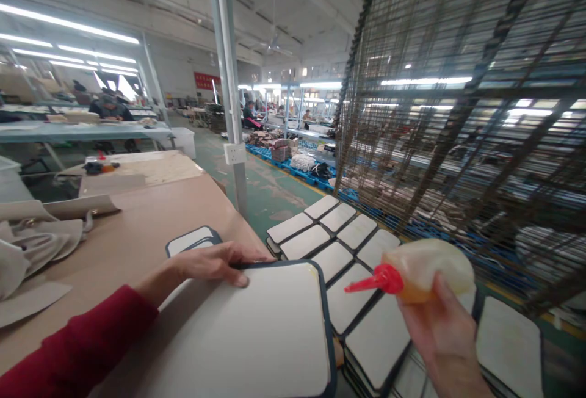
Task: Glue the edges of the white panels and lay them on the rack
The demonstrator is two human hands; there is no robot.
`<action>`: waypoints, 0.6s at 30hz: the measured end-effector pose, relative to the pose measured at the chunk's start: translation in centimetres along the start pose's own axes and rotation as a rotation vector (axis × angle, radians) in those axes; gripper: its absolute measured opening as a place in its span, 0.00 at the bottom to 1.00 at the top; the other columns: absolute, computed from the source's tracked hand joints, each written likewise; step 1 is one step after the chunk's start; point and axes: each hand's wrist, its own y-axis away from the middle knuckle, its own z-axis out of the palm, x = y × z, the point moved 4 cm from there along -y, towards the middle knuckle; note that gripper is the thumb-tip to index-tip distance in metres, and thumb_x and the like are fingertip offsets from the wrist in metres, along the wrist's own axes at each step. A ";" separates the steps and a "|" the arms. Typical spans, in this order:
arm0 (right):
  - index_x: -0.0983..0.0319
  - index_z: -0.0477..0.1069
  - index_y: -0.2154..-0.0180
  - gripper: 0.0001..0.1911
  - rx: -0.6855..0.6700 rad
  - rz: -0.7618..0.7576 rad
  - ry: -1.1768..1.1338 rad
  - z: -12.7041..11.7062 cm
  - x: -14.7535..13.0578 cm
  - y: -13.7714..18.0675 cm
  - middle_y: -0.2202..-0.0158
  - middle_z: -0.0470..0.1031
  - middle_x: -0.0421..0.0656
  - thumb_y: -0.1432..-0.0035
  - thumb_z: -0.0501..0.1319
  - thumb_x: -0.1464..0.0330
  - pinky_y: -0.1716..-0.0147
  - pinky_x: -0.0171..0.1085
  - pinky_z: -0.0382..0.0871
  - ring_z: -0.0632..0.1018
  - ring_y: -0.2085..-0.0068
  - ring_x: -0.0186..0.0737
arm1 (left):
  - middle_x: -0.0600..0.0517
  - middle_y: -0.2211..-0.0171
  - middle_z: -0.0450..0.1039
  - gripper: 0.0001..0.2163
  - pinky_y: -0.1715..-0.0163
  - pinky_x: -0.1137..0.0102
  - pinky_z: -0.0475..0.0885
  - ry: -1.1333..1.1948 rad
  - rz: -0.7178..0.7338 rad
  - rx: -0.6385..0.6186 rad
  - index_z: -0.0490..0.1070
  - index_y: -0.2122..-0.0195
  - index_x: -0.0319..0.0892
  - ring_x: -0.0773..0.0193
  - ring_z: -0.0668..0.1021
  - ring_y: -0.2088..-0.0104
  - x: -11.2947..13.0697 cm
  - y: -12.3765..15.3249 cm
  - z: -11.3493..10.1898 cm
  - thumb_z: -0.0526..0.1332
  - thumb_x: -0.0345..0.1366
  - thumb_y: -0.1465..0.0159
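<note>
My left hand (214,265) grips the far edge of a white panel (265,331) with rounded corners and a dark border, its thumb on the white face and its other fingers around the edge. A yellowish smear marks the panel's far right corner. To the right, my right hand (442,334) is wrapped around a translucent squeeze bottle (434,260) holding amber liquid. The bottle lies on its side in the air, with its red nozzle (373,282) pointing left toward the panel, apart from it. Behind my left wrist, similar smaller-looking pieces (190,239) lie on the tan table (169,209).
Rows of stacked white, dark-edged panels (302,242) stand right of the table. A tall wire-mesh rack (439,111) leans beyond them. Pale fabric pieces (36,245) lie at left. A metal post (226,80) with a socket box (235,154) rises past the table edge. People work farther back.
</note>
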 end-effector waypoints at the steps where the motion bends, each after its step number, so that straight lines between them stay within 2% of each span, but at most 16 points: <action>1: 0.51 0.76 0.58 0.17 0.037 -0.001 -0.022 0.5 0.0 -0.1 0.54 0.77 0.39 0.51 0.68 0.57 0.49 0.48 0.72 0.76 0.50 0.48 | 0.50 0.48 0.74 0.23 0.52 0.74 0.68 0.000 0.000 -0.006 0.71 0.44 0.41 0.58 0.76 0.52 0.2 0.0 0.2 0.66 0.37 0.41; 4: 0.52 0.76 0.59 0.18 0.047 0.037 -0.039 1.4 0.5 -0.2 0.55 0.77 0.36 0.55 0.69 0.60 0.52 0.42 0.74 0.76 0.51 0.44 | 0.50 0.50 0.76 0.26 0.54 0.75 0.69 -0.017 -0.018 -0.049 0.68 0.41 0.42 0.58 0.77 0.54 0.8 0.2 0.8 0.67 0.39 0.41; 7: 0.52 0.76 0.59 0.21 -0.002 0.014 0.009 1.5 0.6 -0.3 0.57 0.78 0.36 0.58 0.71 0.59 0.50 0.45 0.72 0.76 0.52 0.45 | 0.49 0.50 0.76 0.28 0.54 0.75 0.69 -0.057 -0.042 -0.108 0.67 0.41 0.41 0.57 0.77 0.54 1.4 0.3 1.1 0.68 0.41 0.42; 10: 0.52 0.77 0.62 0.22 -0.067 -0.064 0.054 1.6 0.0 -0.5 0.64 0.79 0.38 0.64 0.74 0.60 0.48 0.48 0.69 0.77 0.59 0.45 | 0.47 0.47 0.74 0.29 0.50 0.73 0.68 -0.094 -0.079 -0.150 0.69 0.42 0.39 0.54 0.76 0.51 1.8 0.3 1.0 0.69 0.41 0.44; 14: 0.53 0.77 0.65 0.22 -0.167 -0.101 0.116 2.8 -1.2 -0.7 0.69 0.78 0.39 0.67 0.76 0.60 0.56 0.44 0.74 0.78 0.66 0.42 | 0.48 0.45 0.73 0.28 0.46 0.72 0.65 -0.137 -0.098 -0.187 0.71 0.43 0.40 0.53 0.74 0.46 2.5 0.1 0.9 0.70 0.40 0.45; 18: 0.55 0.77 0.64 0.25 -0.241 -0.089 0.195 3.7 -1.7 -1.0 0.70 0.78 0.43 0.68 0.76 0.58 0.63 0.45 0.77 0.79 0.67 0.46 | 0.49 0.44 0.71 0.29 0.44 0.71 0.63 -0.167 -0.106 -0.207 0.69 0.42 0.41 0.52 0.72 0.44 3.1 -0.1 1.0 0.70 0.39 0.46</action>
